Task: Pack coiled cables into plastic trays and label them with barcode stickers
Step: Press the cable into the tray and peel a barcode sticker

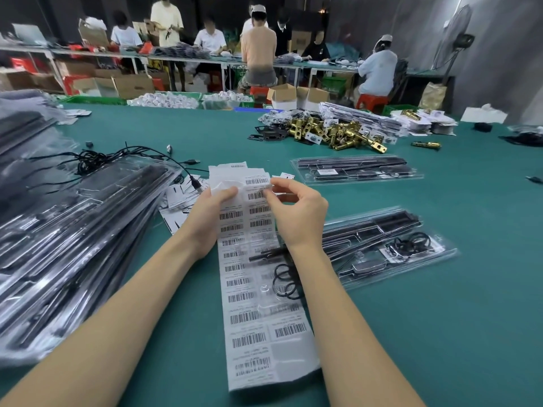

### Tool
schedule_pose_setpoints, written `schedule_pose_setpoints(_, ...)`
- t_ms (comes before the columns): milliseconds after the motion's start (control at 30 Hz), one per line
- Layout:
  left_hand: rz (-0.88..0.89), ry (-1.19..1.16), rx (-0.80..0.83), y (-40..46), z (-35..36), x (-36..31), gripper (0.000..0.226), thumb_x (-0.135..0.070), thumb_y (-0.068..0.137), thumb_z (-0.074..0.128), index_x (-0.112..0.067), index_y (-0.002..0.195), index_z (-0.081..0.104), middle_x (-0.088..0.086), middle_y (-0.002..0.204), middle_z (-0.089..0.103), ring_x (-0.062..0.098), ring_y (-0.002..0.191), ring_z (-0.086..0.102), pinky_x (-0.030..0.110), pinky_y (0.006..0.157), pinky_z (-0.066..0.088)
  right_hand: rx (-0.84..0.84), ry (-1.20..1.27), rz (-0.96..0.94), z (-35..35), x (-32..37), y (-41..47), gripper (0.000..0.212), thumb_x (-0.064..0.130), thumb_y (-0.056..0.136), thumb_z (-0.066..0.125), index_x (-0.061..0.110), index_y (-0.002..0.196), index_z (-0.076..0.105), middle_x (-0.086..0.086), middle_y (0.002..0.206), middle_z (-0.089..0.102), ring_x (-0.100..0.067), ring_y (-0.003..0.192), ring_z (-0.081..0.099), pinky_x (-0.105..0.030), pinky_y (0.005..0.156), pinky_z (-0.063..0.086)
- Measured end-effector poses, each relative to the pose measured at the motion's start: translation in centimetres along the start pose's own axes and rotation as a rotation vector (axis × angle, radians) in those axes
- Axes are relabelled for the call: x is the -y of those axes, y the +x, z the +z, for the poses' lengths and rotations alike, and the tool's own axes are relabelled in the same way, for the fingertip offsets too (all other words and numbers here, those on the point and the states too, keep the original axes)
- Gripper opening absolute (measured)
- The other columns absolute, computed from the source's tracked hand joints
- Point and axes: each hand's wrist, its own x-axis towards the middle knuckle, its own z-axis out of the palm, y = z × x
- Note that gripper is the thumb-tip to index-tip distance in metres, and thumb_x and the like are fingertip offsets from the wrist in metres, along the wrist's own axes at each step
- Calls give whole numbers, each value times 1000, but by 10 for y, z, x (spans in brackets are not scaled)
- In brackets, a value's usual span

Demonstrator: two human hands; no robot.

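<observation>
Green cloth covers the worktop [411, 333]. Long sticker sheet [249, 289] with two columns of barcodes hangs in front of the person, running from the hands down toward the near edge. Left hand [210, 218] grips the sheet's left edge near the top, thumb on the front, fingers curled behind. Right hand [296, 214] sits just right of it, thumb and forefinger pinching one barcode sticker [260, 191] on the right column, other fingers loosely curled. Top of the sheet above the hands is bare backing, crumpled.

Under the sheet lies a clear plastic tray [390, 254] holding black bars and a coiled cable [410, 245]; another black coil [286, 282] shows through the sheet below the right wrist. Cannot tell if that coil belongs to the same tray. Second filled tray [355, 171] lies farther off to the right, with a white label on it, well apart from the hands.

Big slanted stack of trays [73, 230] fills the left side, touching nothing the hands hold. Loose black cables [117, 158] lie behind the stack. Pile of brass latches [332, 132] sits mid-worktop, far side. White paper slips [179, 198] lie beside the left hand. Several people [258, 48] work at a bench in the background.
</observation>
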Motion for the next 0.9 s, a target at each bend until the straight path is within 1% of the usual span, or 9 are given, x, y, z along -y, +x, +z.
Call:
schedule_pose_setpoints(200, -27, 3, -11, 0, 1, -1, 24, -23, 103, 44, -21, 111, 68, 8, 112, 75, 25, 97, 73, 41, 74, 58, -30, -69, -83, 1, 1, -2, 14, 17, 87, 77, 12, 100, 79, 3, 89, 77, -7, 77, 71, -25, 75, 59)
schedule_pose_setpoints(267, -37, 14, -13, 0, 0, -1, 25, -24, 103, 45, -21, 109, 69, 9, 112, 74, 26, 98, 73, 44, 77, 57, -19, -78, -101, 1, 0, -1, 12, 16, 87, 77, 12, 98, 79, 4, 88, 76, -6, 76, 70, -23, 73, 59)
schedule_pose_setpoints(333, -51, 29, -13, 0, 0, -1, 26, -24, 103, 45, -19, 111, 69, 10, 113, 74, 29, 102, 71, 48, 85, 56, 4, -73, -109, 0, -2, 0, 8, 17, 86, 77, 13, 93, 78, 6, 86, 75, -4, 73, 69, -18, 70, 57)
schedule_pose_setpoints(433, -51, 71, -25, 0, -1, -3, 26, -25, 103, 46, -16, 115, 66, 10, 114, 74, 31, 106, 70, 51, 90, 54, 53, -87, -96, -3, -4, 6, 3, 18, 87, 76, 18, 89, 77, 10, 84, 74, -3, 70, 68, -21, 70, 58)
schedule_pose_setpoints(500, -31, 89, -29, -1, -1, -5, 23, -24, 102, 48, -19, 109, 69, 8, 111, 75, 29, 103, 71, 50, 88, 54, 66, -90, -84, -6, -5, 9, 5, 18, 87, 76, 21, 90, 78, 12, 84, 74, -2, 69, 68, -23, 72, 59)
schedule_pose_setpoints(600, -13, 105, -40, -2, -1, -6, 26, -24, 101, 49, -25, 95, 74, 6, 106, 76, 23, 94, 73, 45, 82, 53, 78, -97, -90, -8, -5, 12, 7, 19, 86, 76, 23, 90, 80, 16, 81, 72, 0, 69, 68, -23, 72, 59)
schedule_pose_setpoints(700, -19, 117, -52, -1, 0, -5, 18, -24, 101, 50, -21, 104, 68, 5, 107, 76, 22, 94, 72, 46, 83, 52, 71, -134, -98, -8, -5, 11, 5, 21, 86, 76, 23, 89, 80, 14, 84, 74, -1, 68, 67, -27, 69, 59)
schedule_pose_setpoints(800, -32, 103, -65, -1, 0, -5, 18, -22, 102, 50, -18, 110, 65, 6, 106, 76, 22, 93, 73, 44, 80, 53, 75, -177, -101, -8, -4, 9, 5, 23, 87, 74, 25, 88, 79, 12, 88, 74, -3, 67, 66, -32, 69, 59)
schedule_pose_setpoints(900, -81, 74, -102, 1, 1, -7, 15, -20, 102, 50, -17, 105, 64, 4, 97, 77, 22, 87, 74, 42, 77, 54, 179, -199, -125, -12, -2, 10, 3, 26, 88, 73, 29, 88, 74, 12, 97, 69, -8, 72, 65, -33, 77, 57)
